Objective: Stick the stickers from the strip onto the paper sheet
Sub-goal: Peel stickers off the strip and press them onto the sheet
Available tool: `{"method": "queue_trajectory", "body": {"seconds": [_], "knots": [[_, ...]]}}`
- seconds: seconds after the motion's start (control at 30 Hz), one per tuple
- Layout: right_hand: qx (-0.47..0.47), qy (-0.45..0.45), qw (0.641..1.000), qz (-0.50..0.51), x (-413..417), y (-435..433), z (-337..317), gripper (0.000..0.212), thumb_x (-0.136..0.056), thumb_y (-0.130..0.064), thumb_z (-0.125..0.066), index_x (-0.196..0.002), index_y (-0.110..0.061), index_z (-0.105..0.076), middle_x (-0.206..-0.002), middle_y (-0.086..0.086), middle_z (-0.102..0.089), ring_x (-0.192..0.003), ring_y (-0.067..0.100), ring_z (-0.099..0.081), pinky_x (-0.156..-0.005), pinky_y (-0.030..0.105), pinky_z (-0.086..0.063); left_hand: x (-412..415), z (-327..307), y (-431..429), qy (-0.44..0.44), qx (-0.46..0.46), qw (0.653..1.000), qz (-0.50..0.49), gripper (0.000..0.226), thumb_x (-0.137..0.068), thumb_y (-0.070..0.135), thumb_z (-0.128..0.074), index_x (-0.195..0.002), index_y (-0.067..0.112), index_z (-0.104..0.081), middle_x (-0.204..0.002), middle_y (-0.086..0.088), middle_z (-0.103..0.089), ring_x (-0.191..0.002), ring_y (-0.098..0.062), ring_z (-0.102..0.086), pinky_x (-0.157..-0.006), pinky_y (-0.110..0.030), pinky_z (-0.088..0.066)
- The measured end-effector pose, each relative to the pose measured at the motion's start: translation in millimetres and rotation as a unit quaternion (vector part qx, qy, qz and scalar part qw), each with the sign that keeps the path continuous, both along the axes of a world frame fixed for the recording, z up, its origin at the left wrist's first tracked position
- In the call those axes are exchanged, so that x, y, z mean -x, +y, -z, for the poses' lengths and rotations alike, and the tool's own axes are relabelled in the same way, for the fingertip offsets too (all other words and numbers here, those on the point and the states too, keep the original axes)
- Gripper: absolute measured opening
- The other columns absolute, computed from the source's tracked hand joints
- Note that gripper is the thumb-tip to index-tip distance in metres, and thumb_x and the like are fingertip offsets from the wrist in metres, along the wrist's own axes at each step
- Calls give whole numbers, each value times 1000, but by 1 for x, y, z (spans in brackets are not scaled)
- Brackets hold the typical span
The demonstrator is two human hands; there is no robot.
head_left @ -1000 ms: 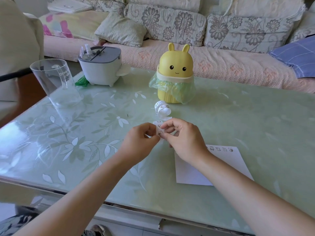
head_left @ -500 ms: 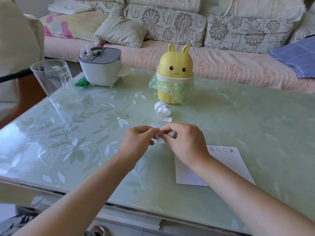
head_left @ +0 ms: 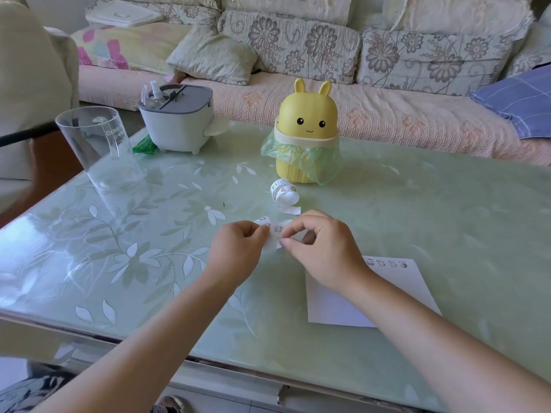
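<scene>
Both hands meet at the centre of the frame, just above the bench [head_left: 149, 234]. The left hand [head_left: 238, 251] pinches one end of a short strip [head_left: 275, 234] between thumb and forefinger. The right hand [head_left: 322, 251] has its fingers curled, with the thumb and forefinger tips closed on the strip's other side. Whether a sticker's edge has begun to lift is too small to tell.

The sheet [head_left: 387, 293] lies flat at the lower right of centre, partly under the right forearm. It already has four stickers [head_left: 386, 262] in a row along its far edge. A roll [head_left: 283, 193] of more stickers lies above the hands, just in front of a yellow bin [head_left: 307, 138]. Whether the held strip joins the roll cannot be told.

The step in hand looks like peeling the next sticker off its backing. To do it well, the left hand should hold the backing taut and bend it slightly away, so the sticker's corner stands proud. The right hand can then catch that corner with a nail and peel slowly at a low angle — a quick pull may tear so small a sticker or curl it onto itself. Holding it only by the edge keeps the glue clean. The open place beside the row is the likely target, so the forearm must clear the sheet first.
</scene>
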State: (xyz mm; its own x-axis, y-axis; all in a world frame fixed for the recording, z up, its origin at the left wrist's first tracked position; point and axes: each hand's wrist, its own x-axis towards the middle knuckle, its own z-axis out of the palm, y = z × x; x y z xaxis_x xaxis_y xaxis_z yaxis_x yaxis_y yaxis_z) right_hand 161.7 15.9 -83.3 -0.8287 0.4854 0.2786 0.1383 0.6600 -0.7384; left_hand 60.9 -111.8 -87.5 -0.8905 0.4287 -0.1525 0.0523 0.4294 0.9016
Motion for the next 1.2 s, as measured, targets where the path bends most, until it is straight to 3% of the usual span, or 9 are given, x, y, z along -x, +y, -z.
{"method": "queue_trajectory", "body": {"seconds": [0.1,0.2,0.4,0.53,0.6,0.73,0.87,0.97,1.2], "knots": [[101,-33,994,32,-7,11,-8,14,-83,-20,-78,-73,-28,-73,-63,-19,-65,-56,15,-59,-59,25,-49,0,2,0,80,53,995,6,27,-93,37,-56,-77,19,-67,-65,3,-60,-52,-15,-48,-50,-23,-35],[179,-48,981,59,-17,23,-14,10,-85,-16,-77,-76,-20,-74,-61,-7,-65,-52,17,-61,-55,28,-51,-1,5,-1,174,76,982,3,16,-92,39,-57,-87,24,-60,-85,10,-63,-71,-12,-57,-55,-26,-37],[228,-136,960,93,-41,45,-14,5,-85,-16,-77,-81,-13,-74,-66,-3,-68,-51,12,-57,-49,26,-48,-10,5,2,209,40,977,24,20,-88,29,-64,-95,22,-46,-89,8,-51,-80,-15,-50,-60,-28,-35],[226,-182,952,102,-55,53,-6,2,-85,-16,-74,-84,-15,-75,-72,-4,-72,-50,11,-57,-50,25,-47,-19,6,5,425,60,899,88,18,-82,20,-68,-95,20,-56,-90,5,-50,-84,-19,-48,-70,-28,-37],[232,-194,948,97,-59,54,-3,1,-85,-15,-74,-85,-14,-75,-74,-3,-72,-50,12,-57,-50,24,-44,-25,5,9,480,58,866,131,17,-80,18,-70,-94,21,-61,-91,4,-50,-84,-21,-49,-68,-31,-41],[231,-205,947,88,-59,54,-1,4,-85,-13,-73,-82,-14,-75,-72,-4,-72,-50,15,-56,-47,21,-40,-37,10,16,445,46,858,253,15,-86,21,-66,-100,27,-66,-97,9,-55,-90,-15,-54,-61,-29,-44],[222,-207,950,74,-54,51,2,8,-85,-13,-74,-78,-14,-76,-71,1,-72,-54,16,-56,-50,22,-47,-38,23,15,406,71,847,336,20,-90,25,-63,-108,31,-70,-114,14,-61,-106,-11,-56,-72,-24,-47],[202,-216,952,75,-50,50,6,9,-85,-18,-73,-77,-14,-77,-75,6,-74,-58,17,-57,-52,25,-50,-35,28,14,382,111,844,360,25,-93,32,-60,-117,35,-68,-131,17,-55,-120,-5,-47,-79,-16,-35],[162,-243,952,88,-45,51,10,13,-83,-23,-71,-74,-14,-76,-81,11,-76,-52,18,-57,-53,28,-51,-34,28,10,358,142,848,364,28,-95,37,-56,-122,38,-65,-140,20,-49,-128,-2,-42,-92,-23,-44]]}}
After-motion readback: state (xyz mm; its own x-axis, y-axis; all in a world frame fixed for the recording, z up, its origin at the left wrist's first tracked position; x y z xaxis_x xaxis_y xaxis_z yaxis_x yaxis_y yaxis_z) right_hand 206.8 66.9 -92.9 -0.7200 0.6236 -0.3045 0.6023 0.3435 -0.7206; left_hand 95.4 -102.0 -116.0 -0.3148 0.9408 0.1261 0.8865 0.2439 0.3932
